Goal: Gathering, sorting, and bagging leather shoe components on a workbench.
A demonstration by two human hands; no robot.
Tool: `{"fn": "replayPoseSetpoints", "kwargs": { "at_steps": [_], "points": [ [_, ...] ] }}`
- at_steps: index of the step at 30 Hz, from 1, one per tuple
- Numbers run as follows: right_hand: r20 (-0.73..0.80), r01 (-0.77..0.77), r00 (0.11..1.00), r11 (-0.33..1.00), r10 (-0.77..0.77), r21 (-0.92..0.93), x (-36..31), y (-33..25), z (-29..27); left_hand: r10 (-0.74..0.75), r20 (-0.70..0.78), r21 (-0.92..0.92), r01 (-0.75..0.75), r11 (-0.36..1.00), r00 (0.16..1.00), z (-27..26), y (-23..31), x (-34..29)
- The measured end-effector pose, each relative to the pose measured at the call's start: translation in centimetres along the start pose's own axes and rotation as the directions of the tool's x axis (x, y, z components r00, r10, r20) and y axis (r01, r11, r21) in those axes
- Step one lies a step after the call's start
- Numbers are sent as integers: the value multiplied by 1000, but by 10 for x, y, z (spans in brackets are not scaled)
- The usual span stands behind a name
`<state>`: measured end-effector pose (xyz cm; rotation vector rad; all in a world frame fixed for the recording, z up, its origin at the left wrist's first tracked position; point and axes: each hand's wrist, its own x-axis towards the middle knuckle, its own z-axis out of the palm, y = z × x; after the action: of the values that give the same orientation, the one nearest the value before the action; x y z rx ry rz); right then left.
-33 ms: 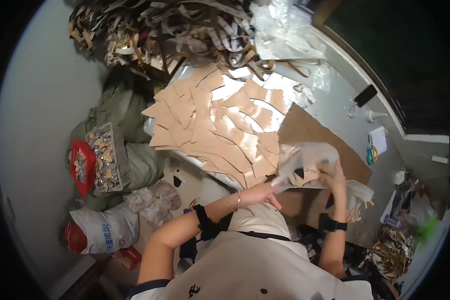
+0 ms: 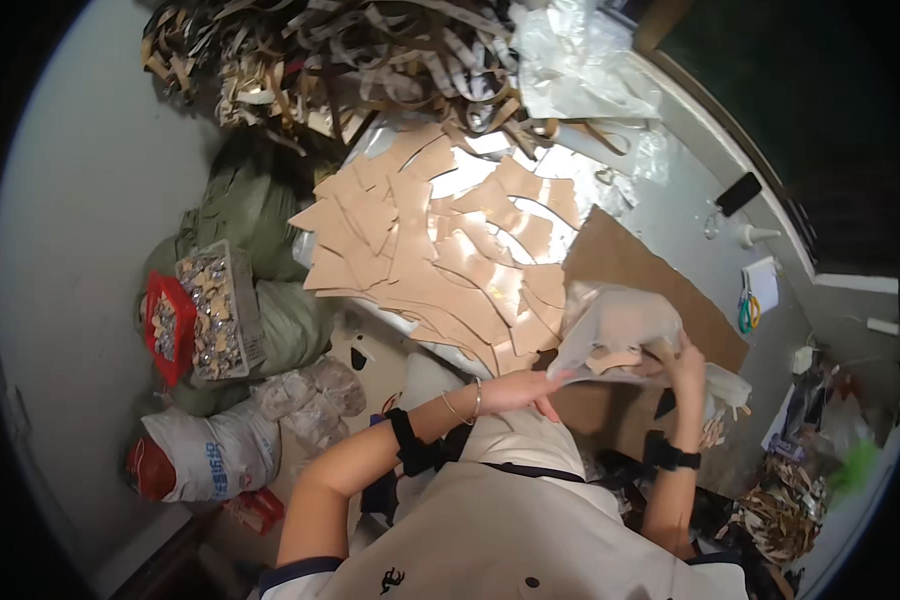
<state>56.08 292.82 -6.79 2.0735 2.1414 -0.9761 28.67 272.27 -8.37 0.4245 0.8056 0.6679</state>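
Tan cutouts [image 2: 407,225] and heaped strips [image 2: 380,65] show a workshop.

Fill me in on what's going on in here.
Someone is handling a see-through bag: the left hand holds its near left corner and the right hand is on its right side. Something tan shows inside, though the plastic blurs it. Behind the bag lies a brown sheet, and to the left many tan pieces overlap in a pile. Scissors lie off to the right, with neither hand on them.
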Motion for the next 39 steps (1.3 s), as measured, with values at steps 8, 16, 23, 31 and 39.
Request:
{"fn": "replayPoseSetpoints", "kwargs": {
  "at_steps": [8,16,23,31,39],
  "points": [
    [260,447,818,852,-513,273,46,-139,105,283,-630,751,477,456,723,-98,-16,-61],
    [357,658,744,714,-565,-240,39,-203,224,588,-331,855,498,-145,738,-165,-27,-10],
    [455,314,844,949,-283,9,76,-167,206,601,-560,819,271,506,570,-138,-21,-56],
    [583,292,721,927,-376,236,43,-137,230,-75,-974,-169,-458,873,216,-160,-124,-25],
    [481,39,856,952,-189,305,33,-172,142,-206,-941,-125,-289,949,-270,-156,-75,30]
  ]
}}
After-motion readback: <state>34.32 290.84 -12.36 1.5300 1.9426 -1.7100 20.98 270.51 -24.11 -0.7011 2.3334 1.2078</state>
